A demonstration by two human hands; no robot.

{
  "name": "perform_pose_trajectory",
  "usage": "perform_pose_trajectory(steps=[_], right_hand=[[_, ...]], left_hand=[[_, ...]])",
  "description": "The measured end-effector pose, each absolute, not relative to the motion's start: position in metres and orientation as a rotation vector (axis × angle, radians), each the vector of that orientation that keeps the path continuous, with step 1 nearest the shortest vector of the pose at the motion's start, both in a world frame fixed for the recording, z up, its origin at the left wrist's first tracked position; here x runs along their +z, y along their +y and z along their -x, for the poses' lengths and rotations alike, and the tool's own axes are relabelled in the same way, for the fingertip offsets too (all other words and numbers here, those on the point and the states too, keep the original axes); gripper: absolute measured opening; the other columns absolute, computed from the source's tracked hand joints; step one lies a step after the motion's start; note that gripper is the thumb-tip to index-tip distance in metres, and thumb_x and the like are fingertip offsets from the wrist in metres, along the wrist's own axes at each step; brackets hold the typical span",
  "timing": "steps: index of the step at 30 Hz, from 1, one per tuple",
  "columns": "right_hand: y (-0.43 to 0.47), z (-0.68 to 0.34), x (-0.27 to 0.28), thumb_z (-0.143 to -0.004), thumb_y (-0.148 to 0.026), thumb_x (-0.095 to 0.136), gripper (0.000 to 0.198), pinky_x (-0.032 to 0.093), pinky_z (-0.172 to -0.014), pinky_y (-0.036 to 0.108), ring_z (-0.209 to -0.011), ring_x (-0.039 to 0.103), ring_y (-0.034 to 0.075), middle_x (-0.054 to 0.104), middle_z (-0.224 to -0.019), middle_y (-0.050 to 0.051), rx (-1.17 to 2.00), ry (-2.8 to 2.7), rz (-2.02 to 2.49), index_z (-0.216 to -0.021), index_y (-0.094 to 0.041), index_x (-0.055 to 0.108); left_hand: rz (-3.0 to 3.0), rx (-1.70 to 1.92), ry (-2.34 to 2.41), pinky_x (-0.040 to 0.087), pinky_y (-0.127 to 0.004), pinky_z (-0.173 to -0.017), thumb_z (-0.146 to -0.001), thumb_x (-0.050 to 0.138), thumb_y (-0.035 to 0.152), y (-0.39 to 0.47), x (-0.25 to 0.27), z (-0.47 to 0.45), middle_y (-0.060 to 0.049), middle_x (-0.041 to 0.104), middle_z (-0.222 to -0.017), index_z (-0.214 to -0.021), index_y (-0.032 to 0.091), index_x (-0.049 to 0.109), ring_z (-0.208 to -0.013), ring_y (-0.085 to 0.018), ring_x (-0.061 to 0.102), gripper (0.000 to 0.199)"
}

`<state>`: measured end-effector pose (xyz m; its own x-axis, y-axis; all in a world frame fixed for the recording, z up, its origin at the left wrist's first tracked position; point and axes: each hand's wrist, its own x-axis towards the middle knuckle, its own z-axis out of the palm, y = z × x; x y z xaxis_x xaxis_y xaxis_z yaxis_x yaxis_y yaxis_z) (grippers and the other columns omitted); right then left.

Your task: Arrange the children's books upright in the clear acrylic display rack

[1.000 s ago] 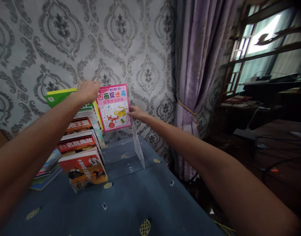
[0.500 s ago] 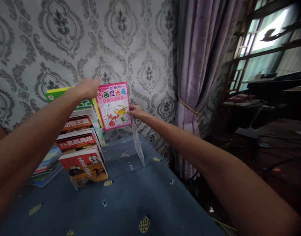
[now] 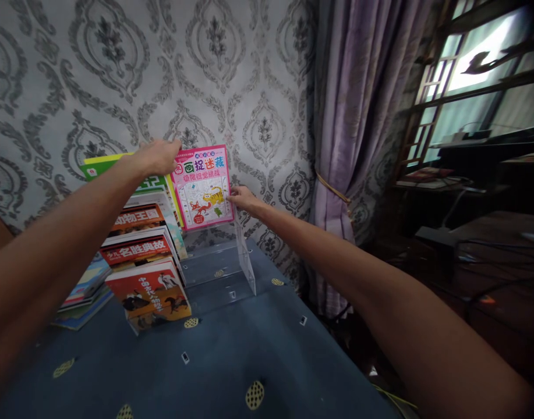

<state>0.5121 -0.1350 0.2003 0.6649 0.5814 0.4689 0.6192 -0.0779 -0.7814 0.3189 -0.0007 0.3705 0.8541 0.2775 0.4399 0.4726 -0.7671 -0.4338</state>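
Here's one flat, pink-covered book (image 3: 205,192) standing at the back tier of one clear plastic rack (image 3: 246,262), the right hand (image 3: 246,199) pinching its right edge between the fingers, the left hand (image 3: 159,156) at its top left corner, finger grip impossible to tell! Leftward, one green book (image 3: 101,169) and three red-and-orange books (image 3: 155,297) step downward, beside one paper stack (image 3: 85,297) on the pineapple-patterned blue tabletop (image 3: 232,349).

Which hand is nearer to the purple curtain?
Right. The right hand, at the pink book, is left of the purple curtain; the left hand is farther left.
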Motion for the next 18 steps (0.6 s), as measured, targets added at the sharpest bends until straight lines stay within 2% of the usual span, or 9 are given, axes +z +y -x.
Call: perform_pose_trajectory(steps=[5, 12, 18], right_hand=[[-0.134, -0.513, 0.2, -0.082, -0.021, 0.066, 0.023, 0.056, -0.069, 0.026, -0.077, 0.066, 0.018, 0.072, -0.088, 0.004, -0.042, -0.94, 1.746, -0.104, -0.015, 0.07], [-0.136, -0.511, 0.2, -0.082, -0.023, 0.065, 0.029, 0.052, -0.058, 0.021, -0.075, 0.064, 0.016, 0.071, -0.087, 0.003, -0.034, -0.924, 1.741, -0.11, -0.016, 0.067], [-0.133, -0.514, 0.201, -0.081, -0.024, 0.067, 0.031, 0.056, -0.072, 0.026, -0.082, 0.067, 0.018, 0.073, -0.095, 0.005, -0.08, -0.931, 1.737, -0.111, -0.015, 0.067]], left_hand=[[2.497, -0.517, -0.51, 0.044, -0.056, -0.103, -0.09, 0.049, 0.029, 0.004, 0.369, -0.32, -0.019, 0.059, -0.141, -0.146, 0.019, 0.046, -0.129, -0.039, 0.054, 0.057], [2.506, -0.516, -0.508, 0.044, -0.053, -0.103, -0.089, 0.051, 0.032, -0.001, 0.373, -0.319, -0.017, 0.061, -0.139, -0.148, 0.02, 0.045, -0.128, -0.039, 0.055, 0.061], [2.543, -0.516, -0.485, 0.041, -0.063, -0.103, -0.091, 0.052, 0.036, -0.008, 0.375, -0.313, -0.022, 0.061, -0.137, -0.147, 0.018, 0.046, -0.128, -0.043, 0.054, 0.06]])
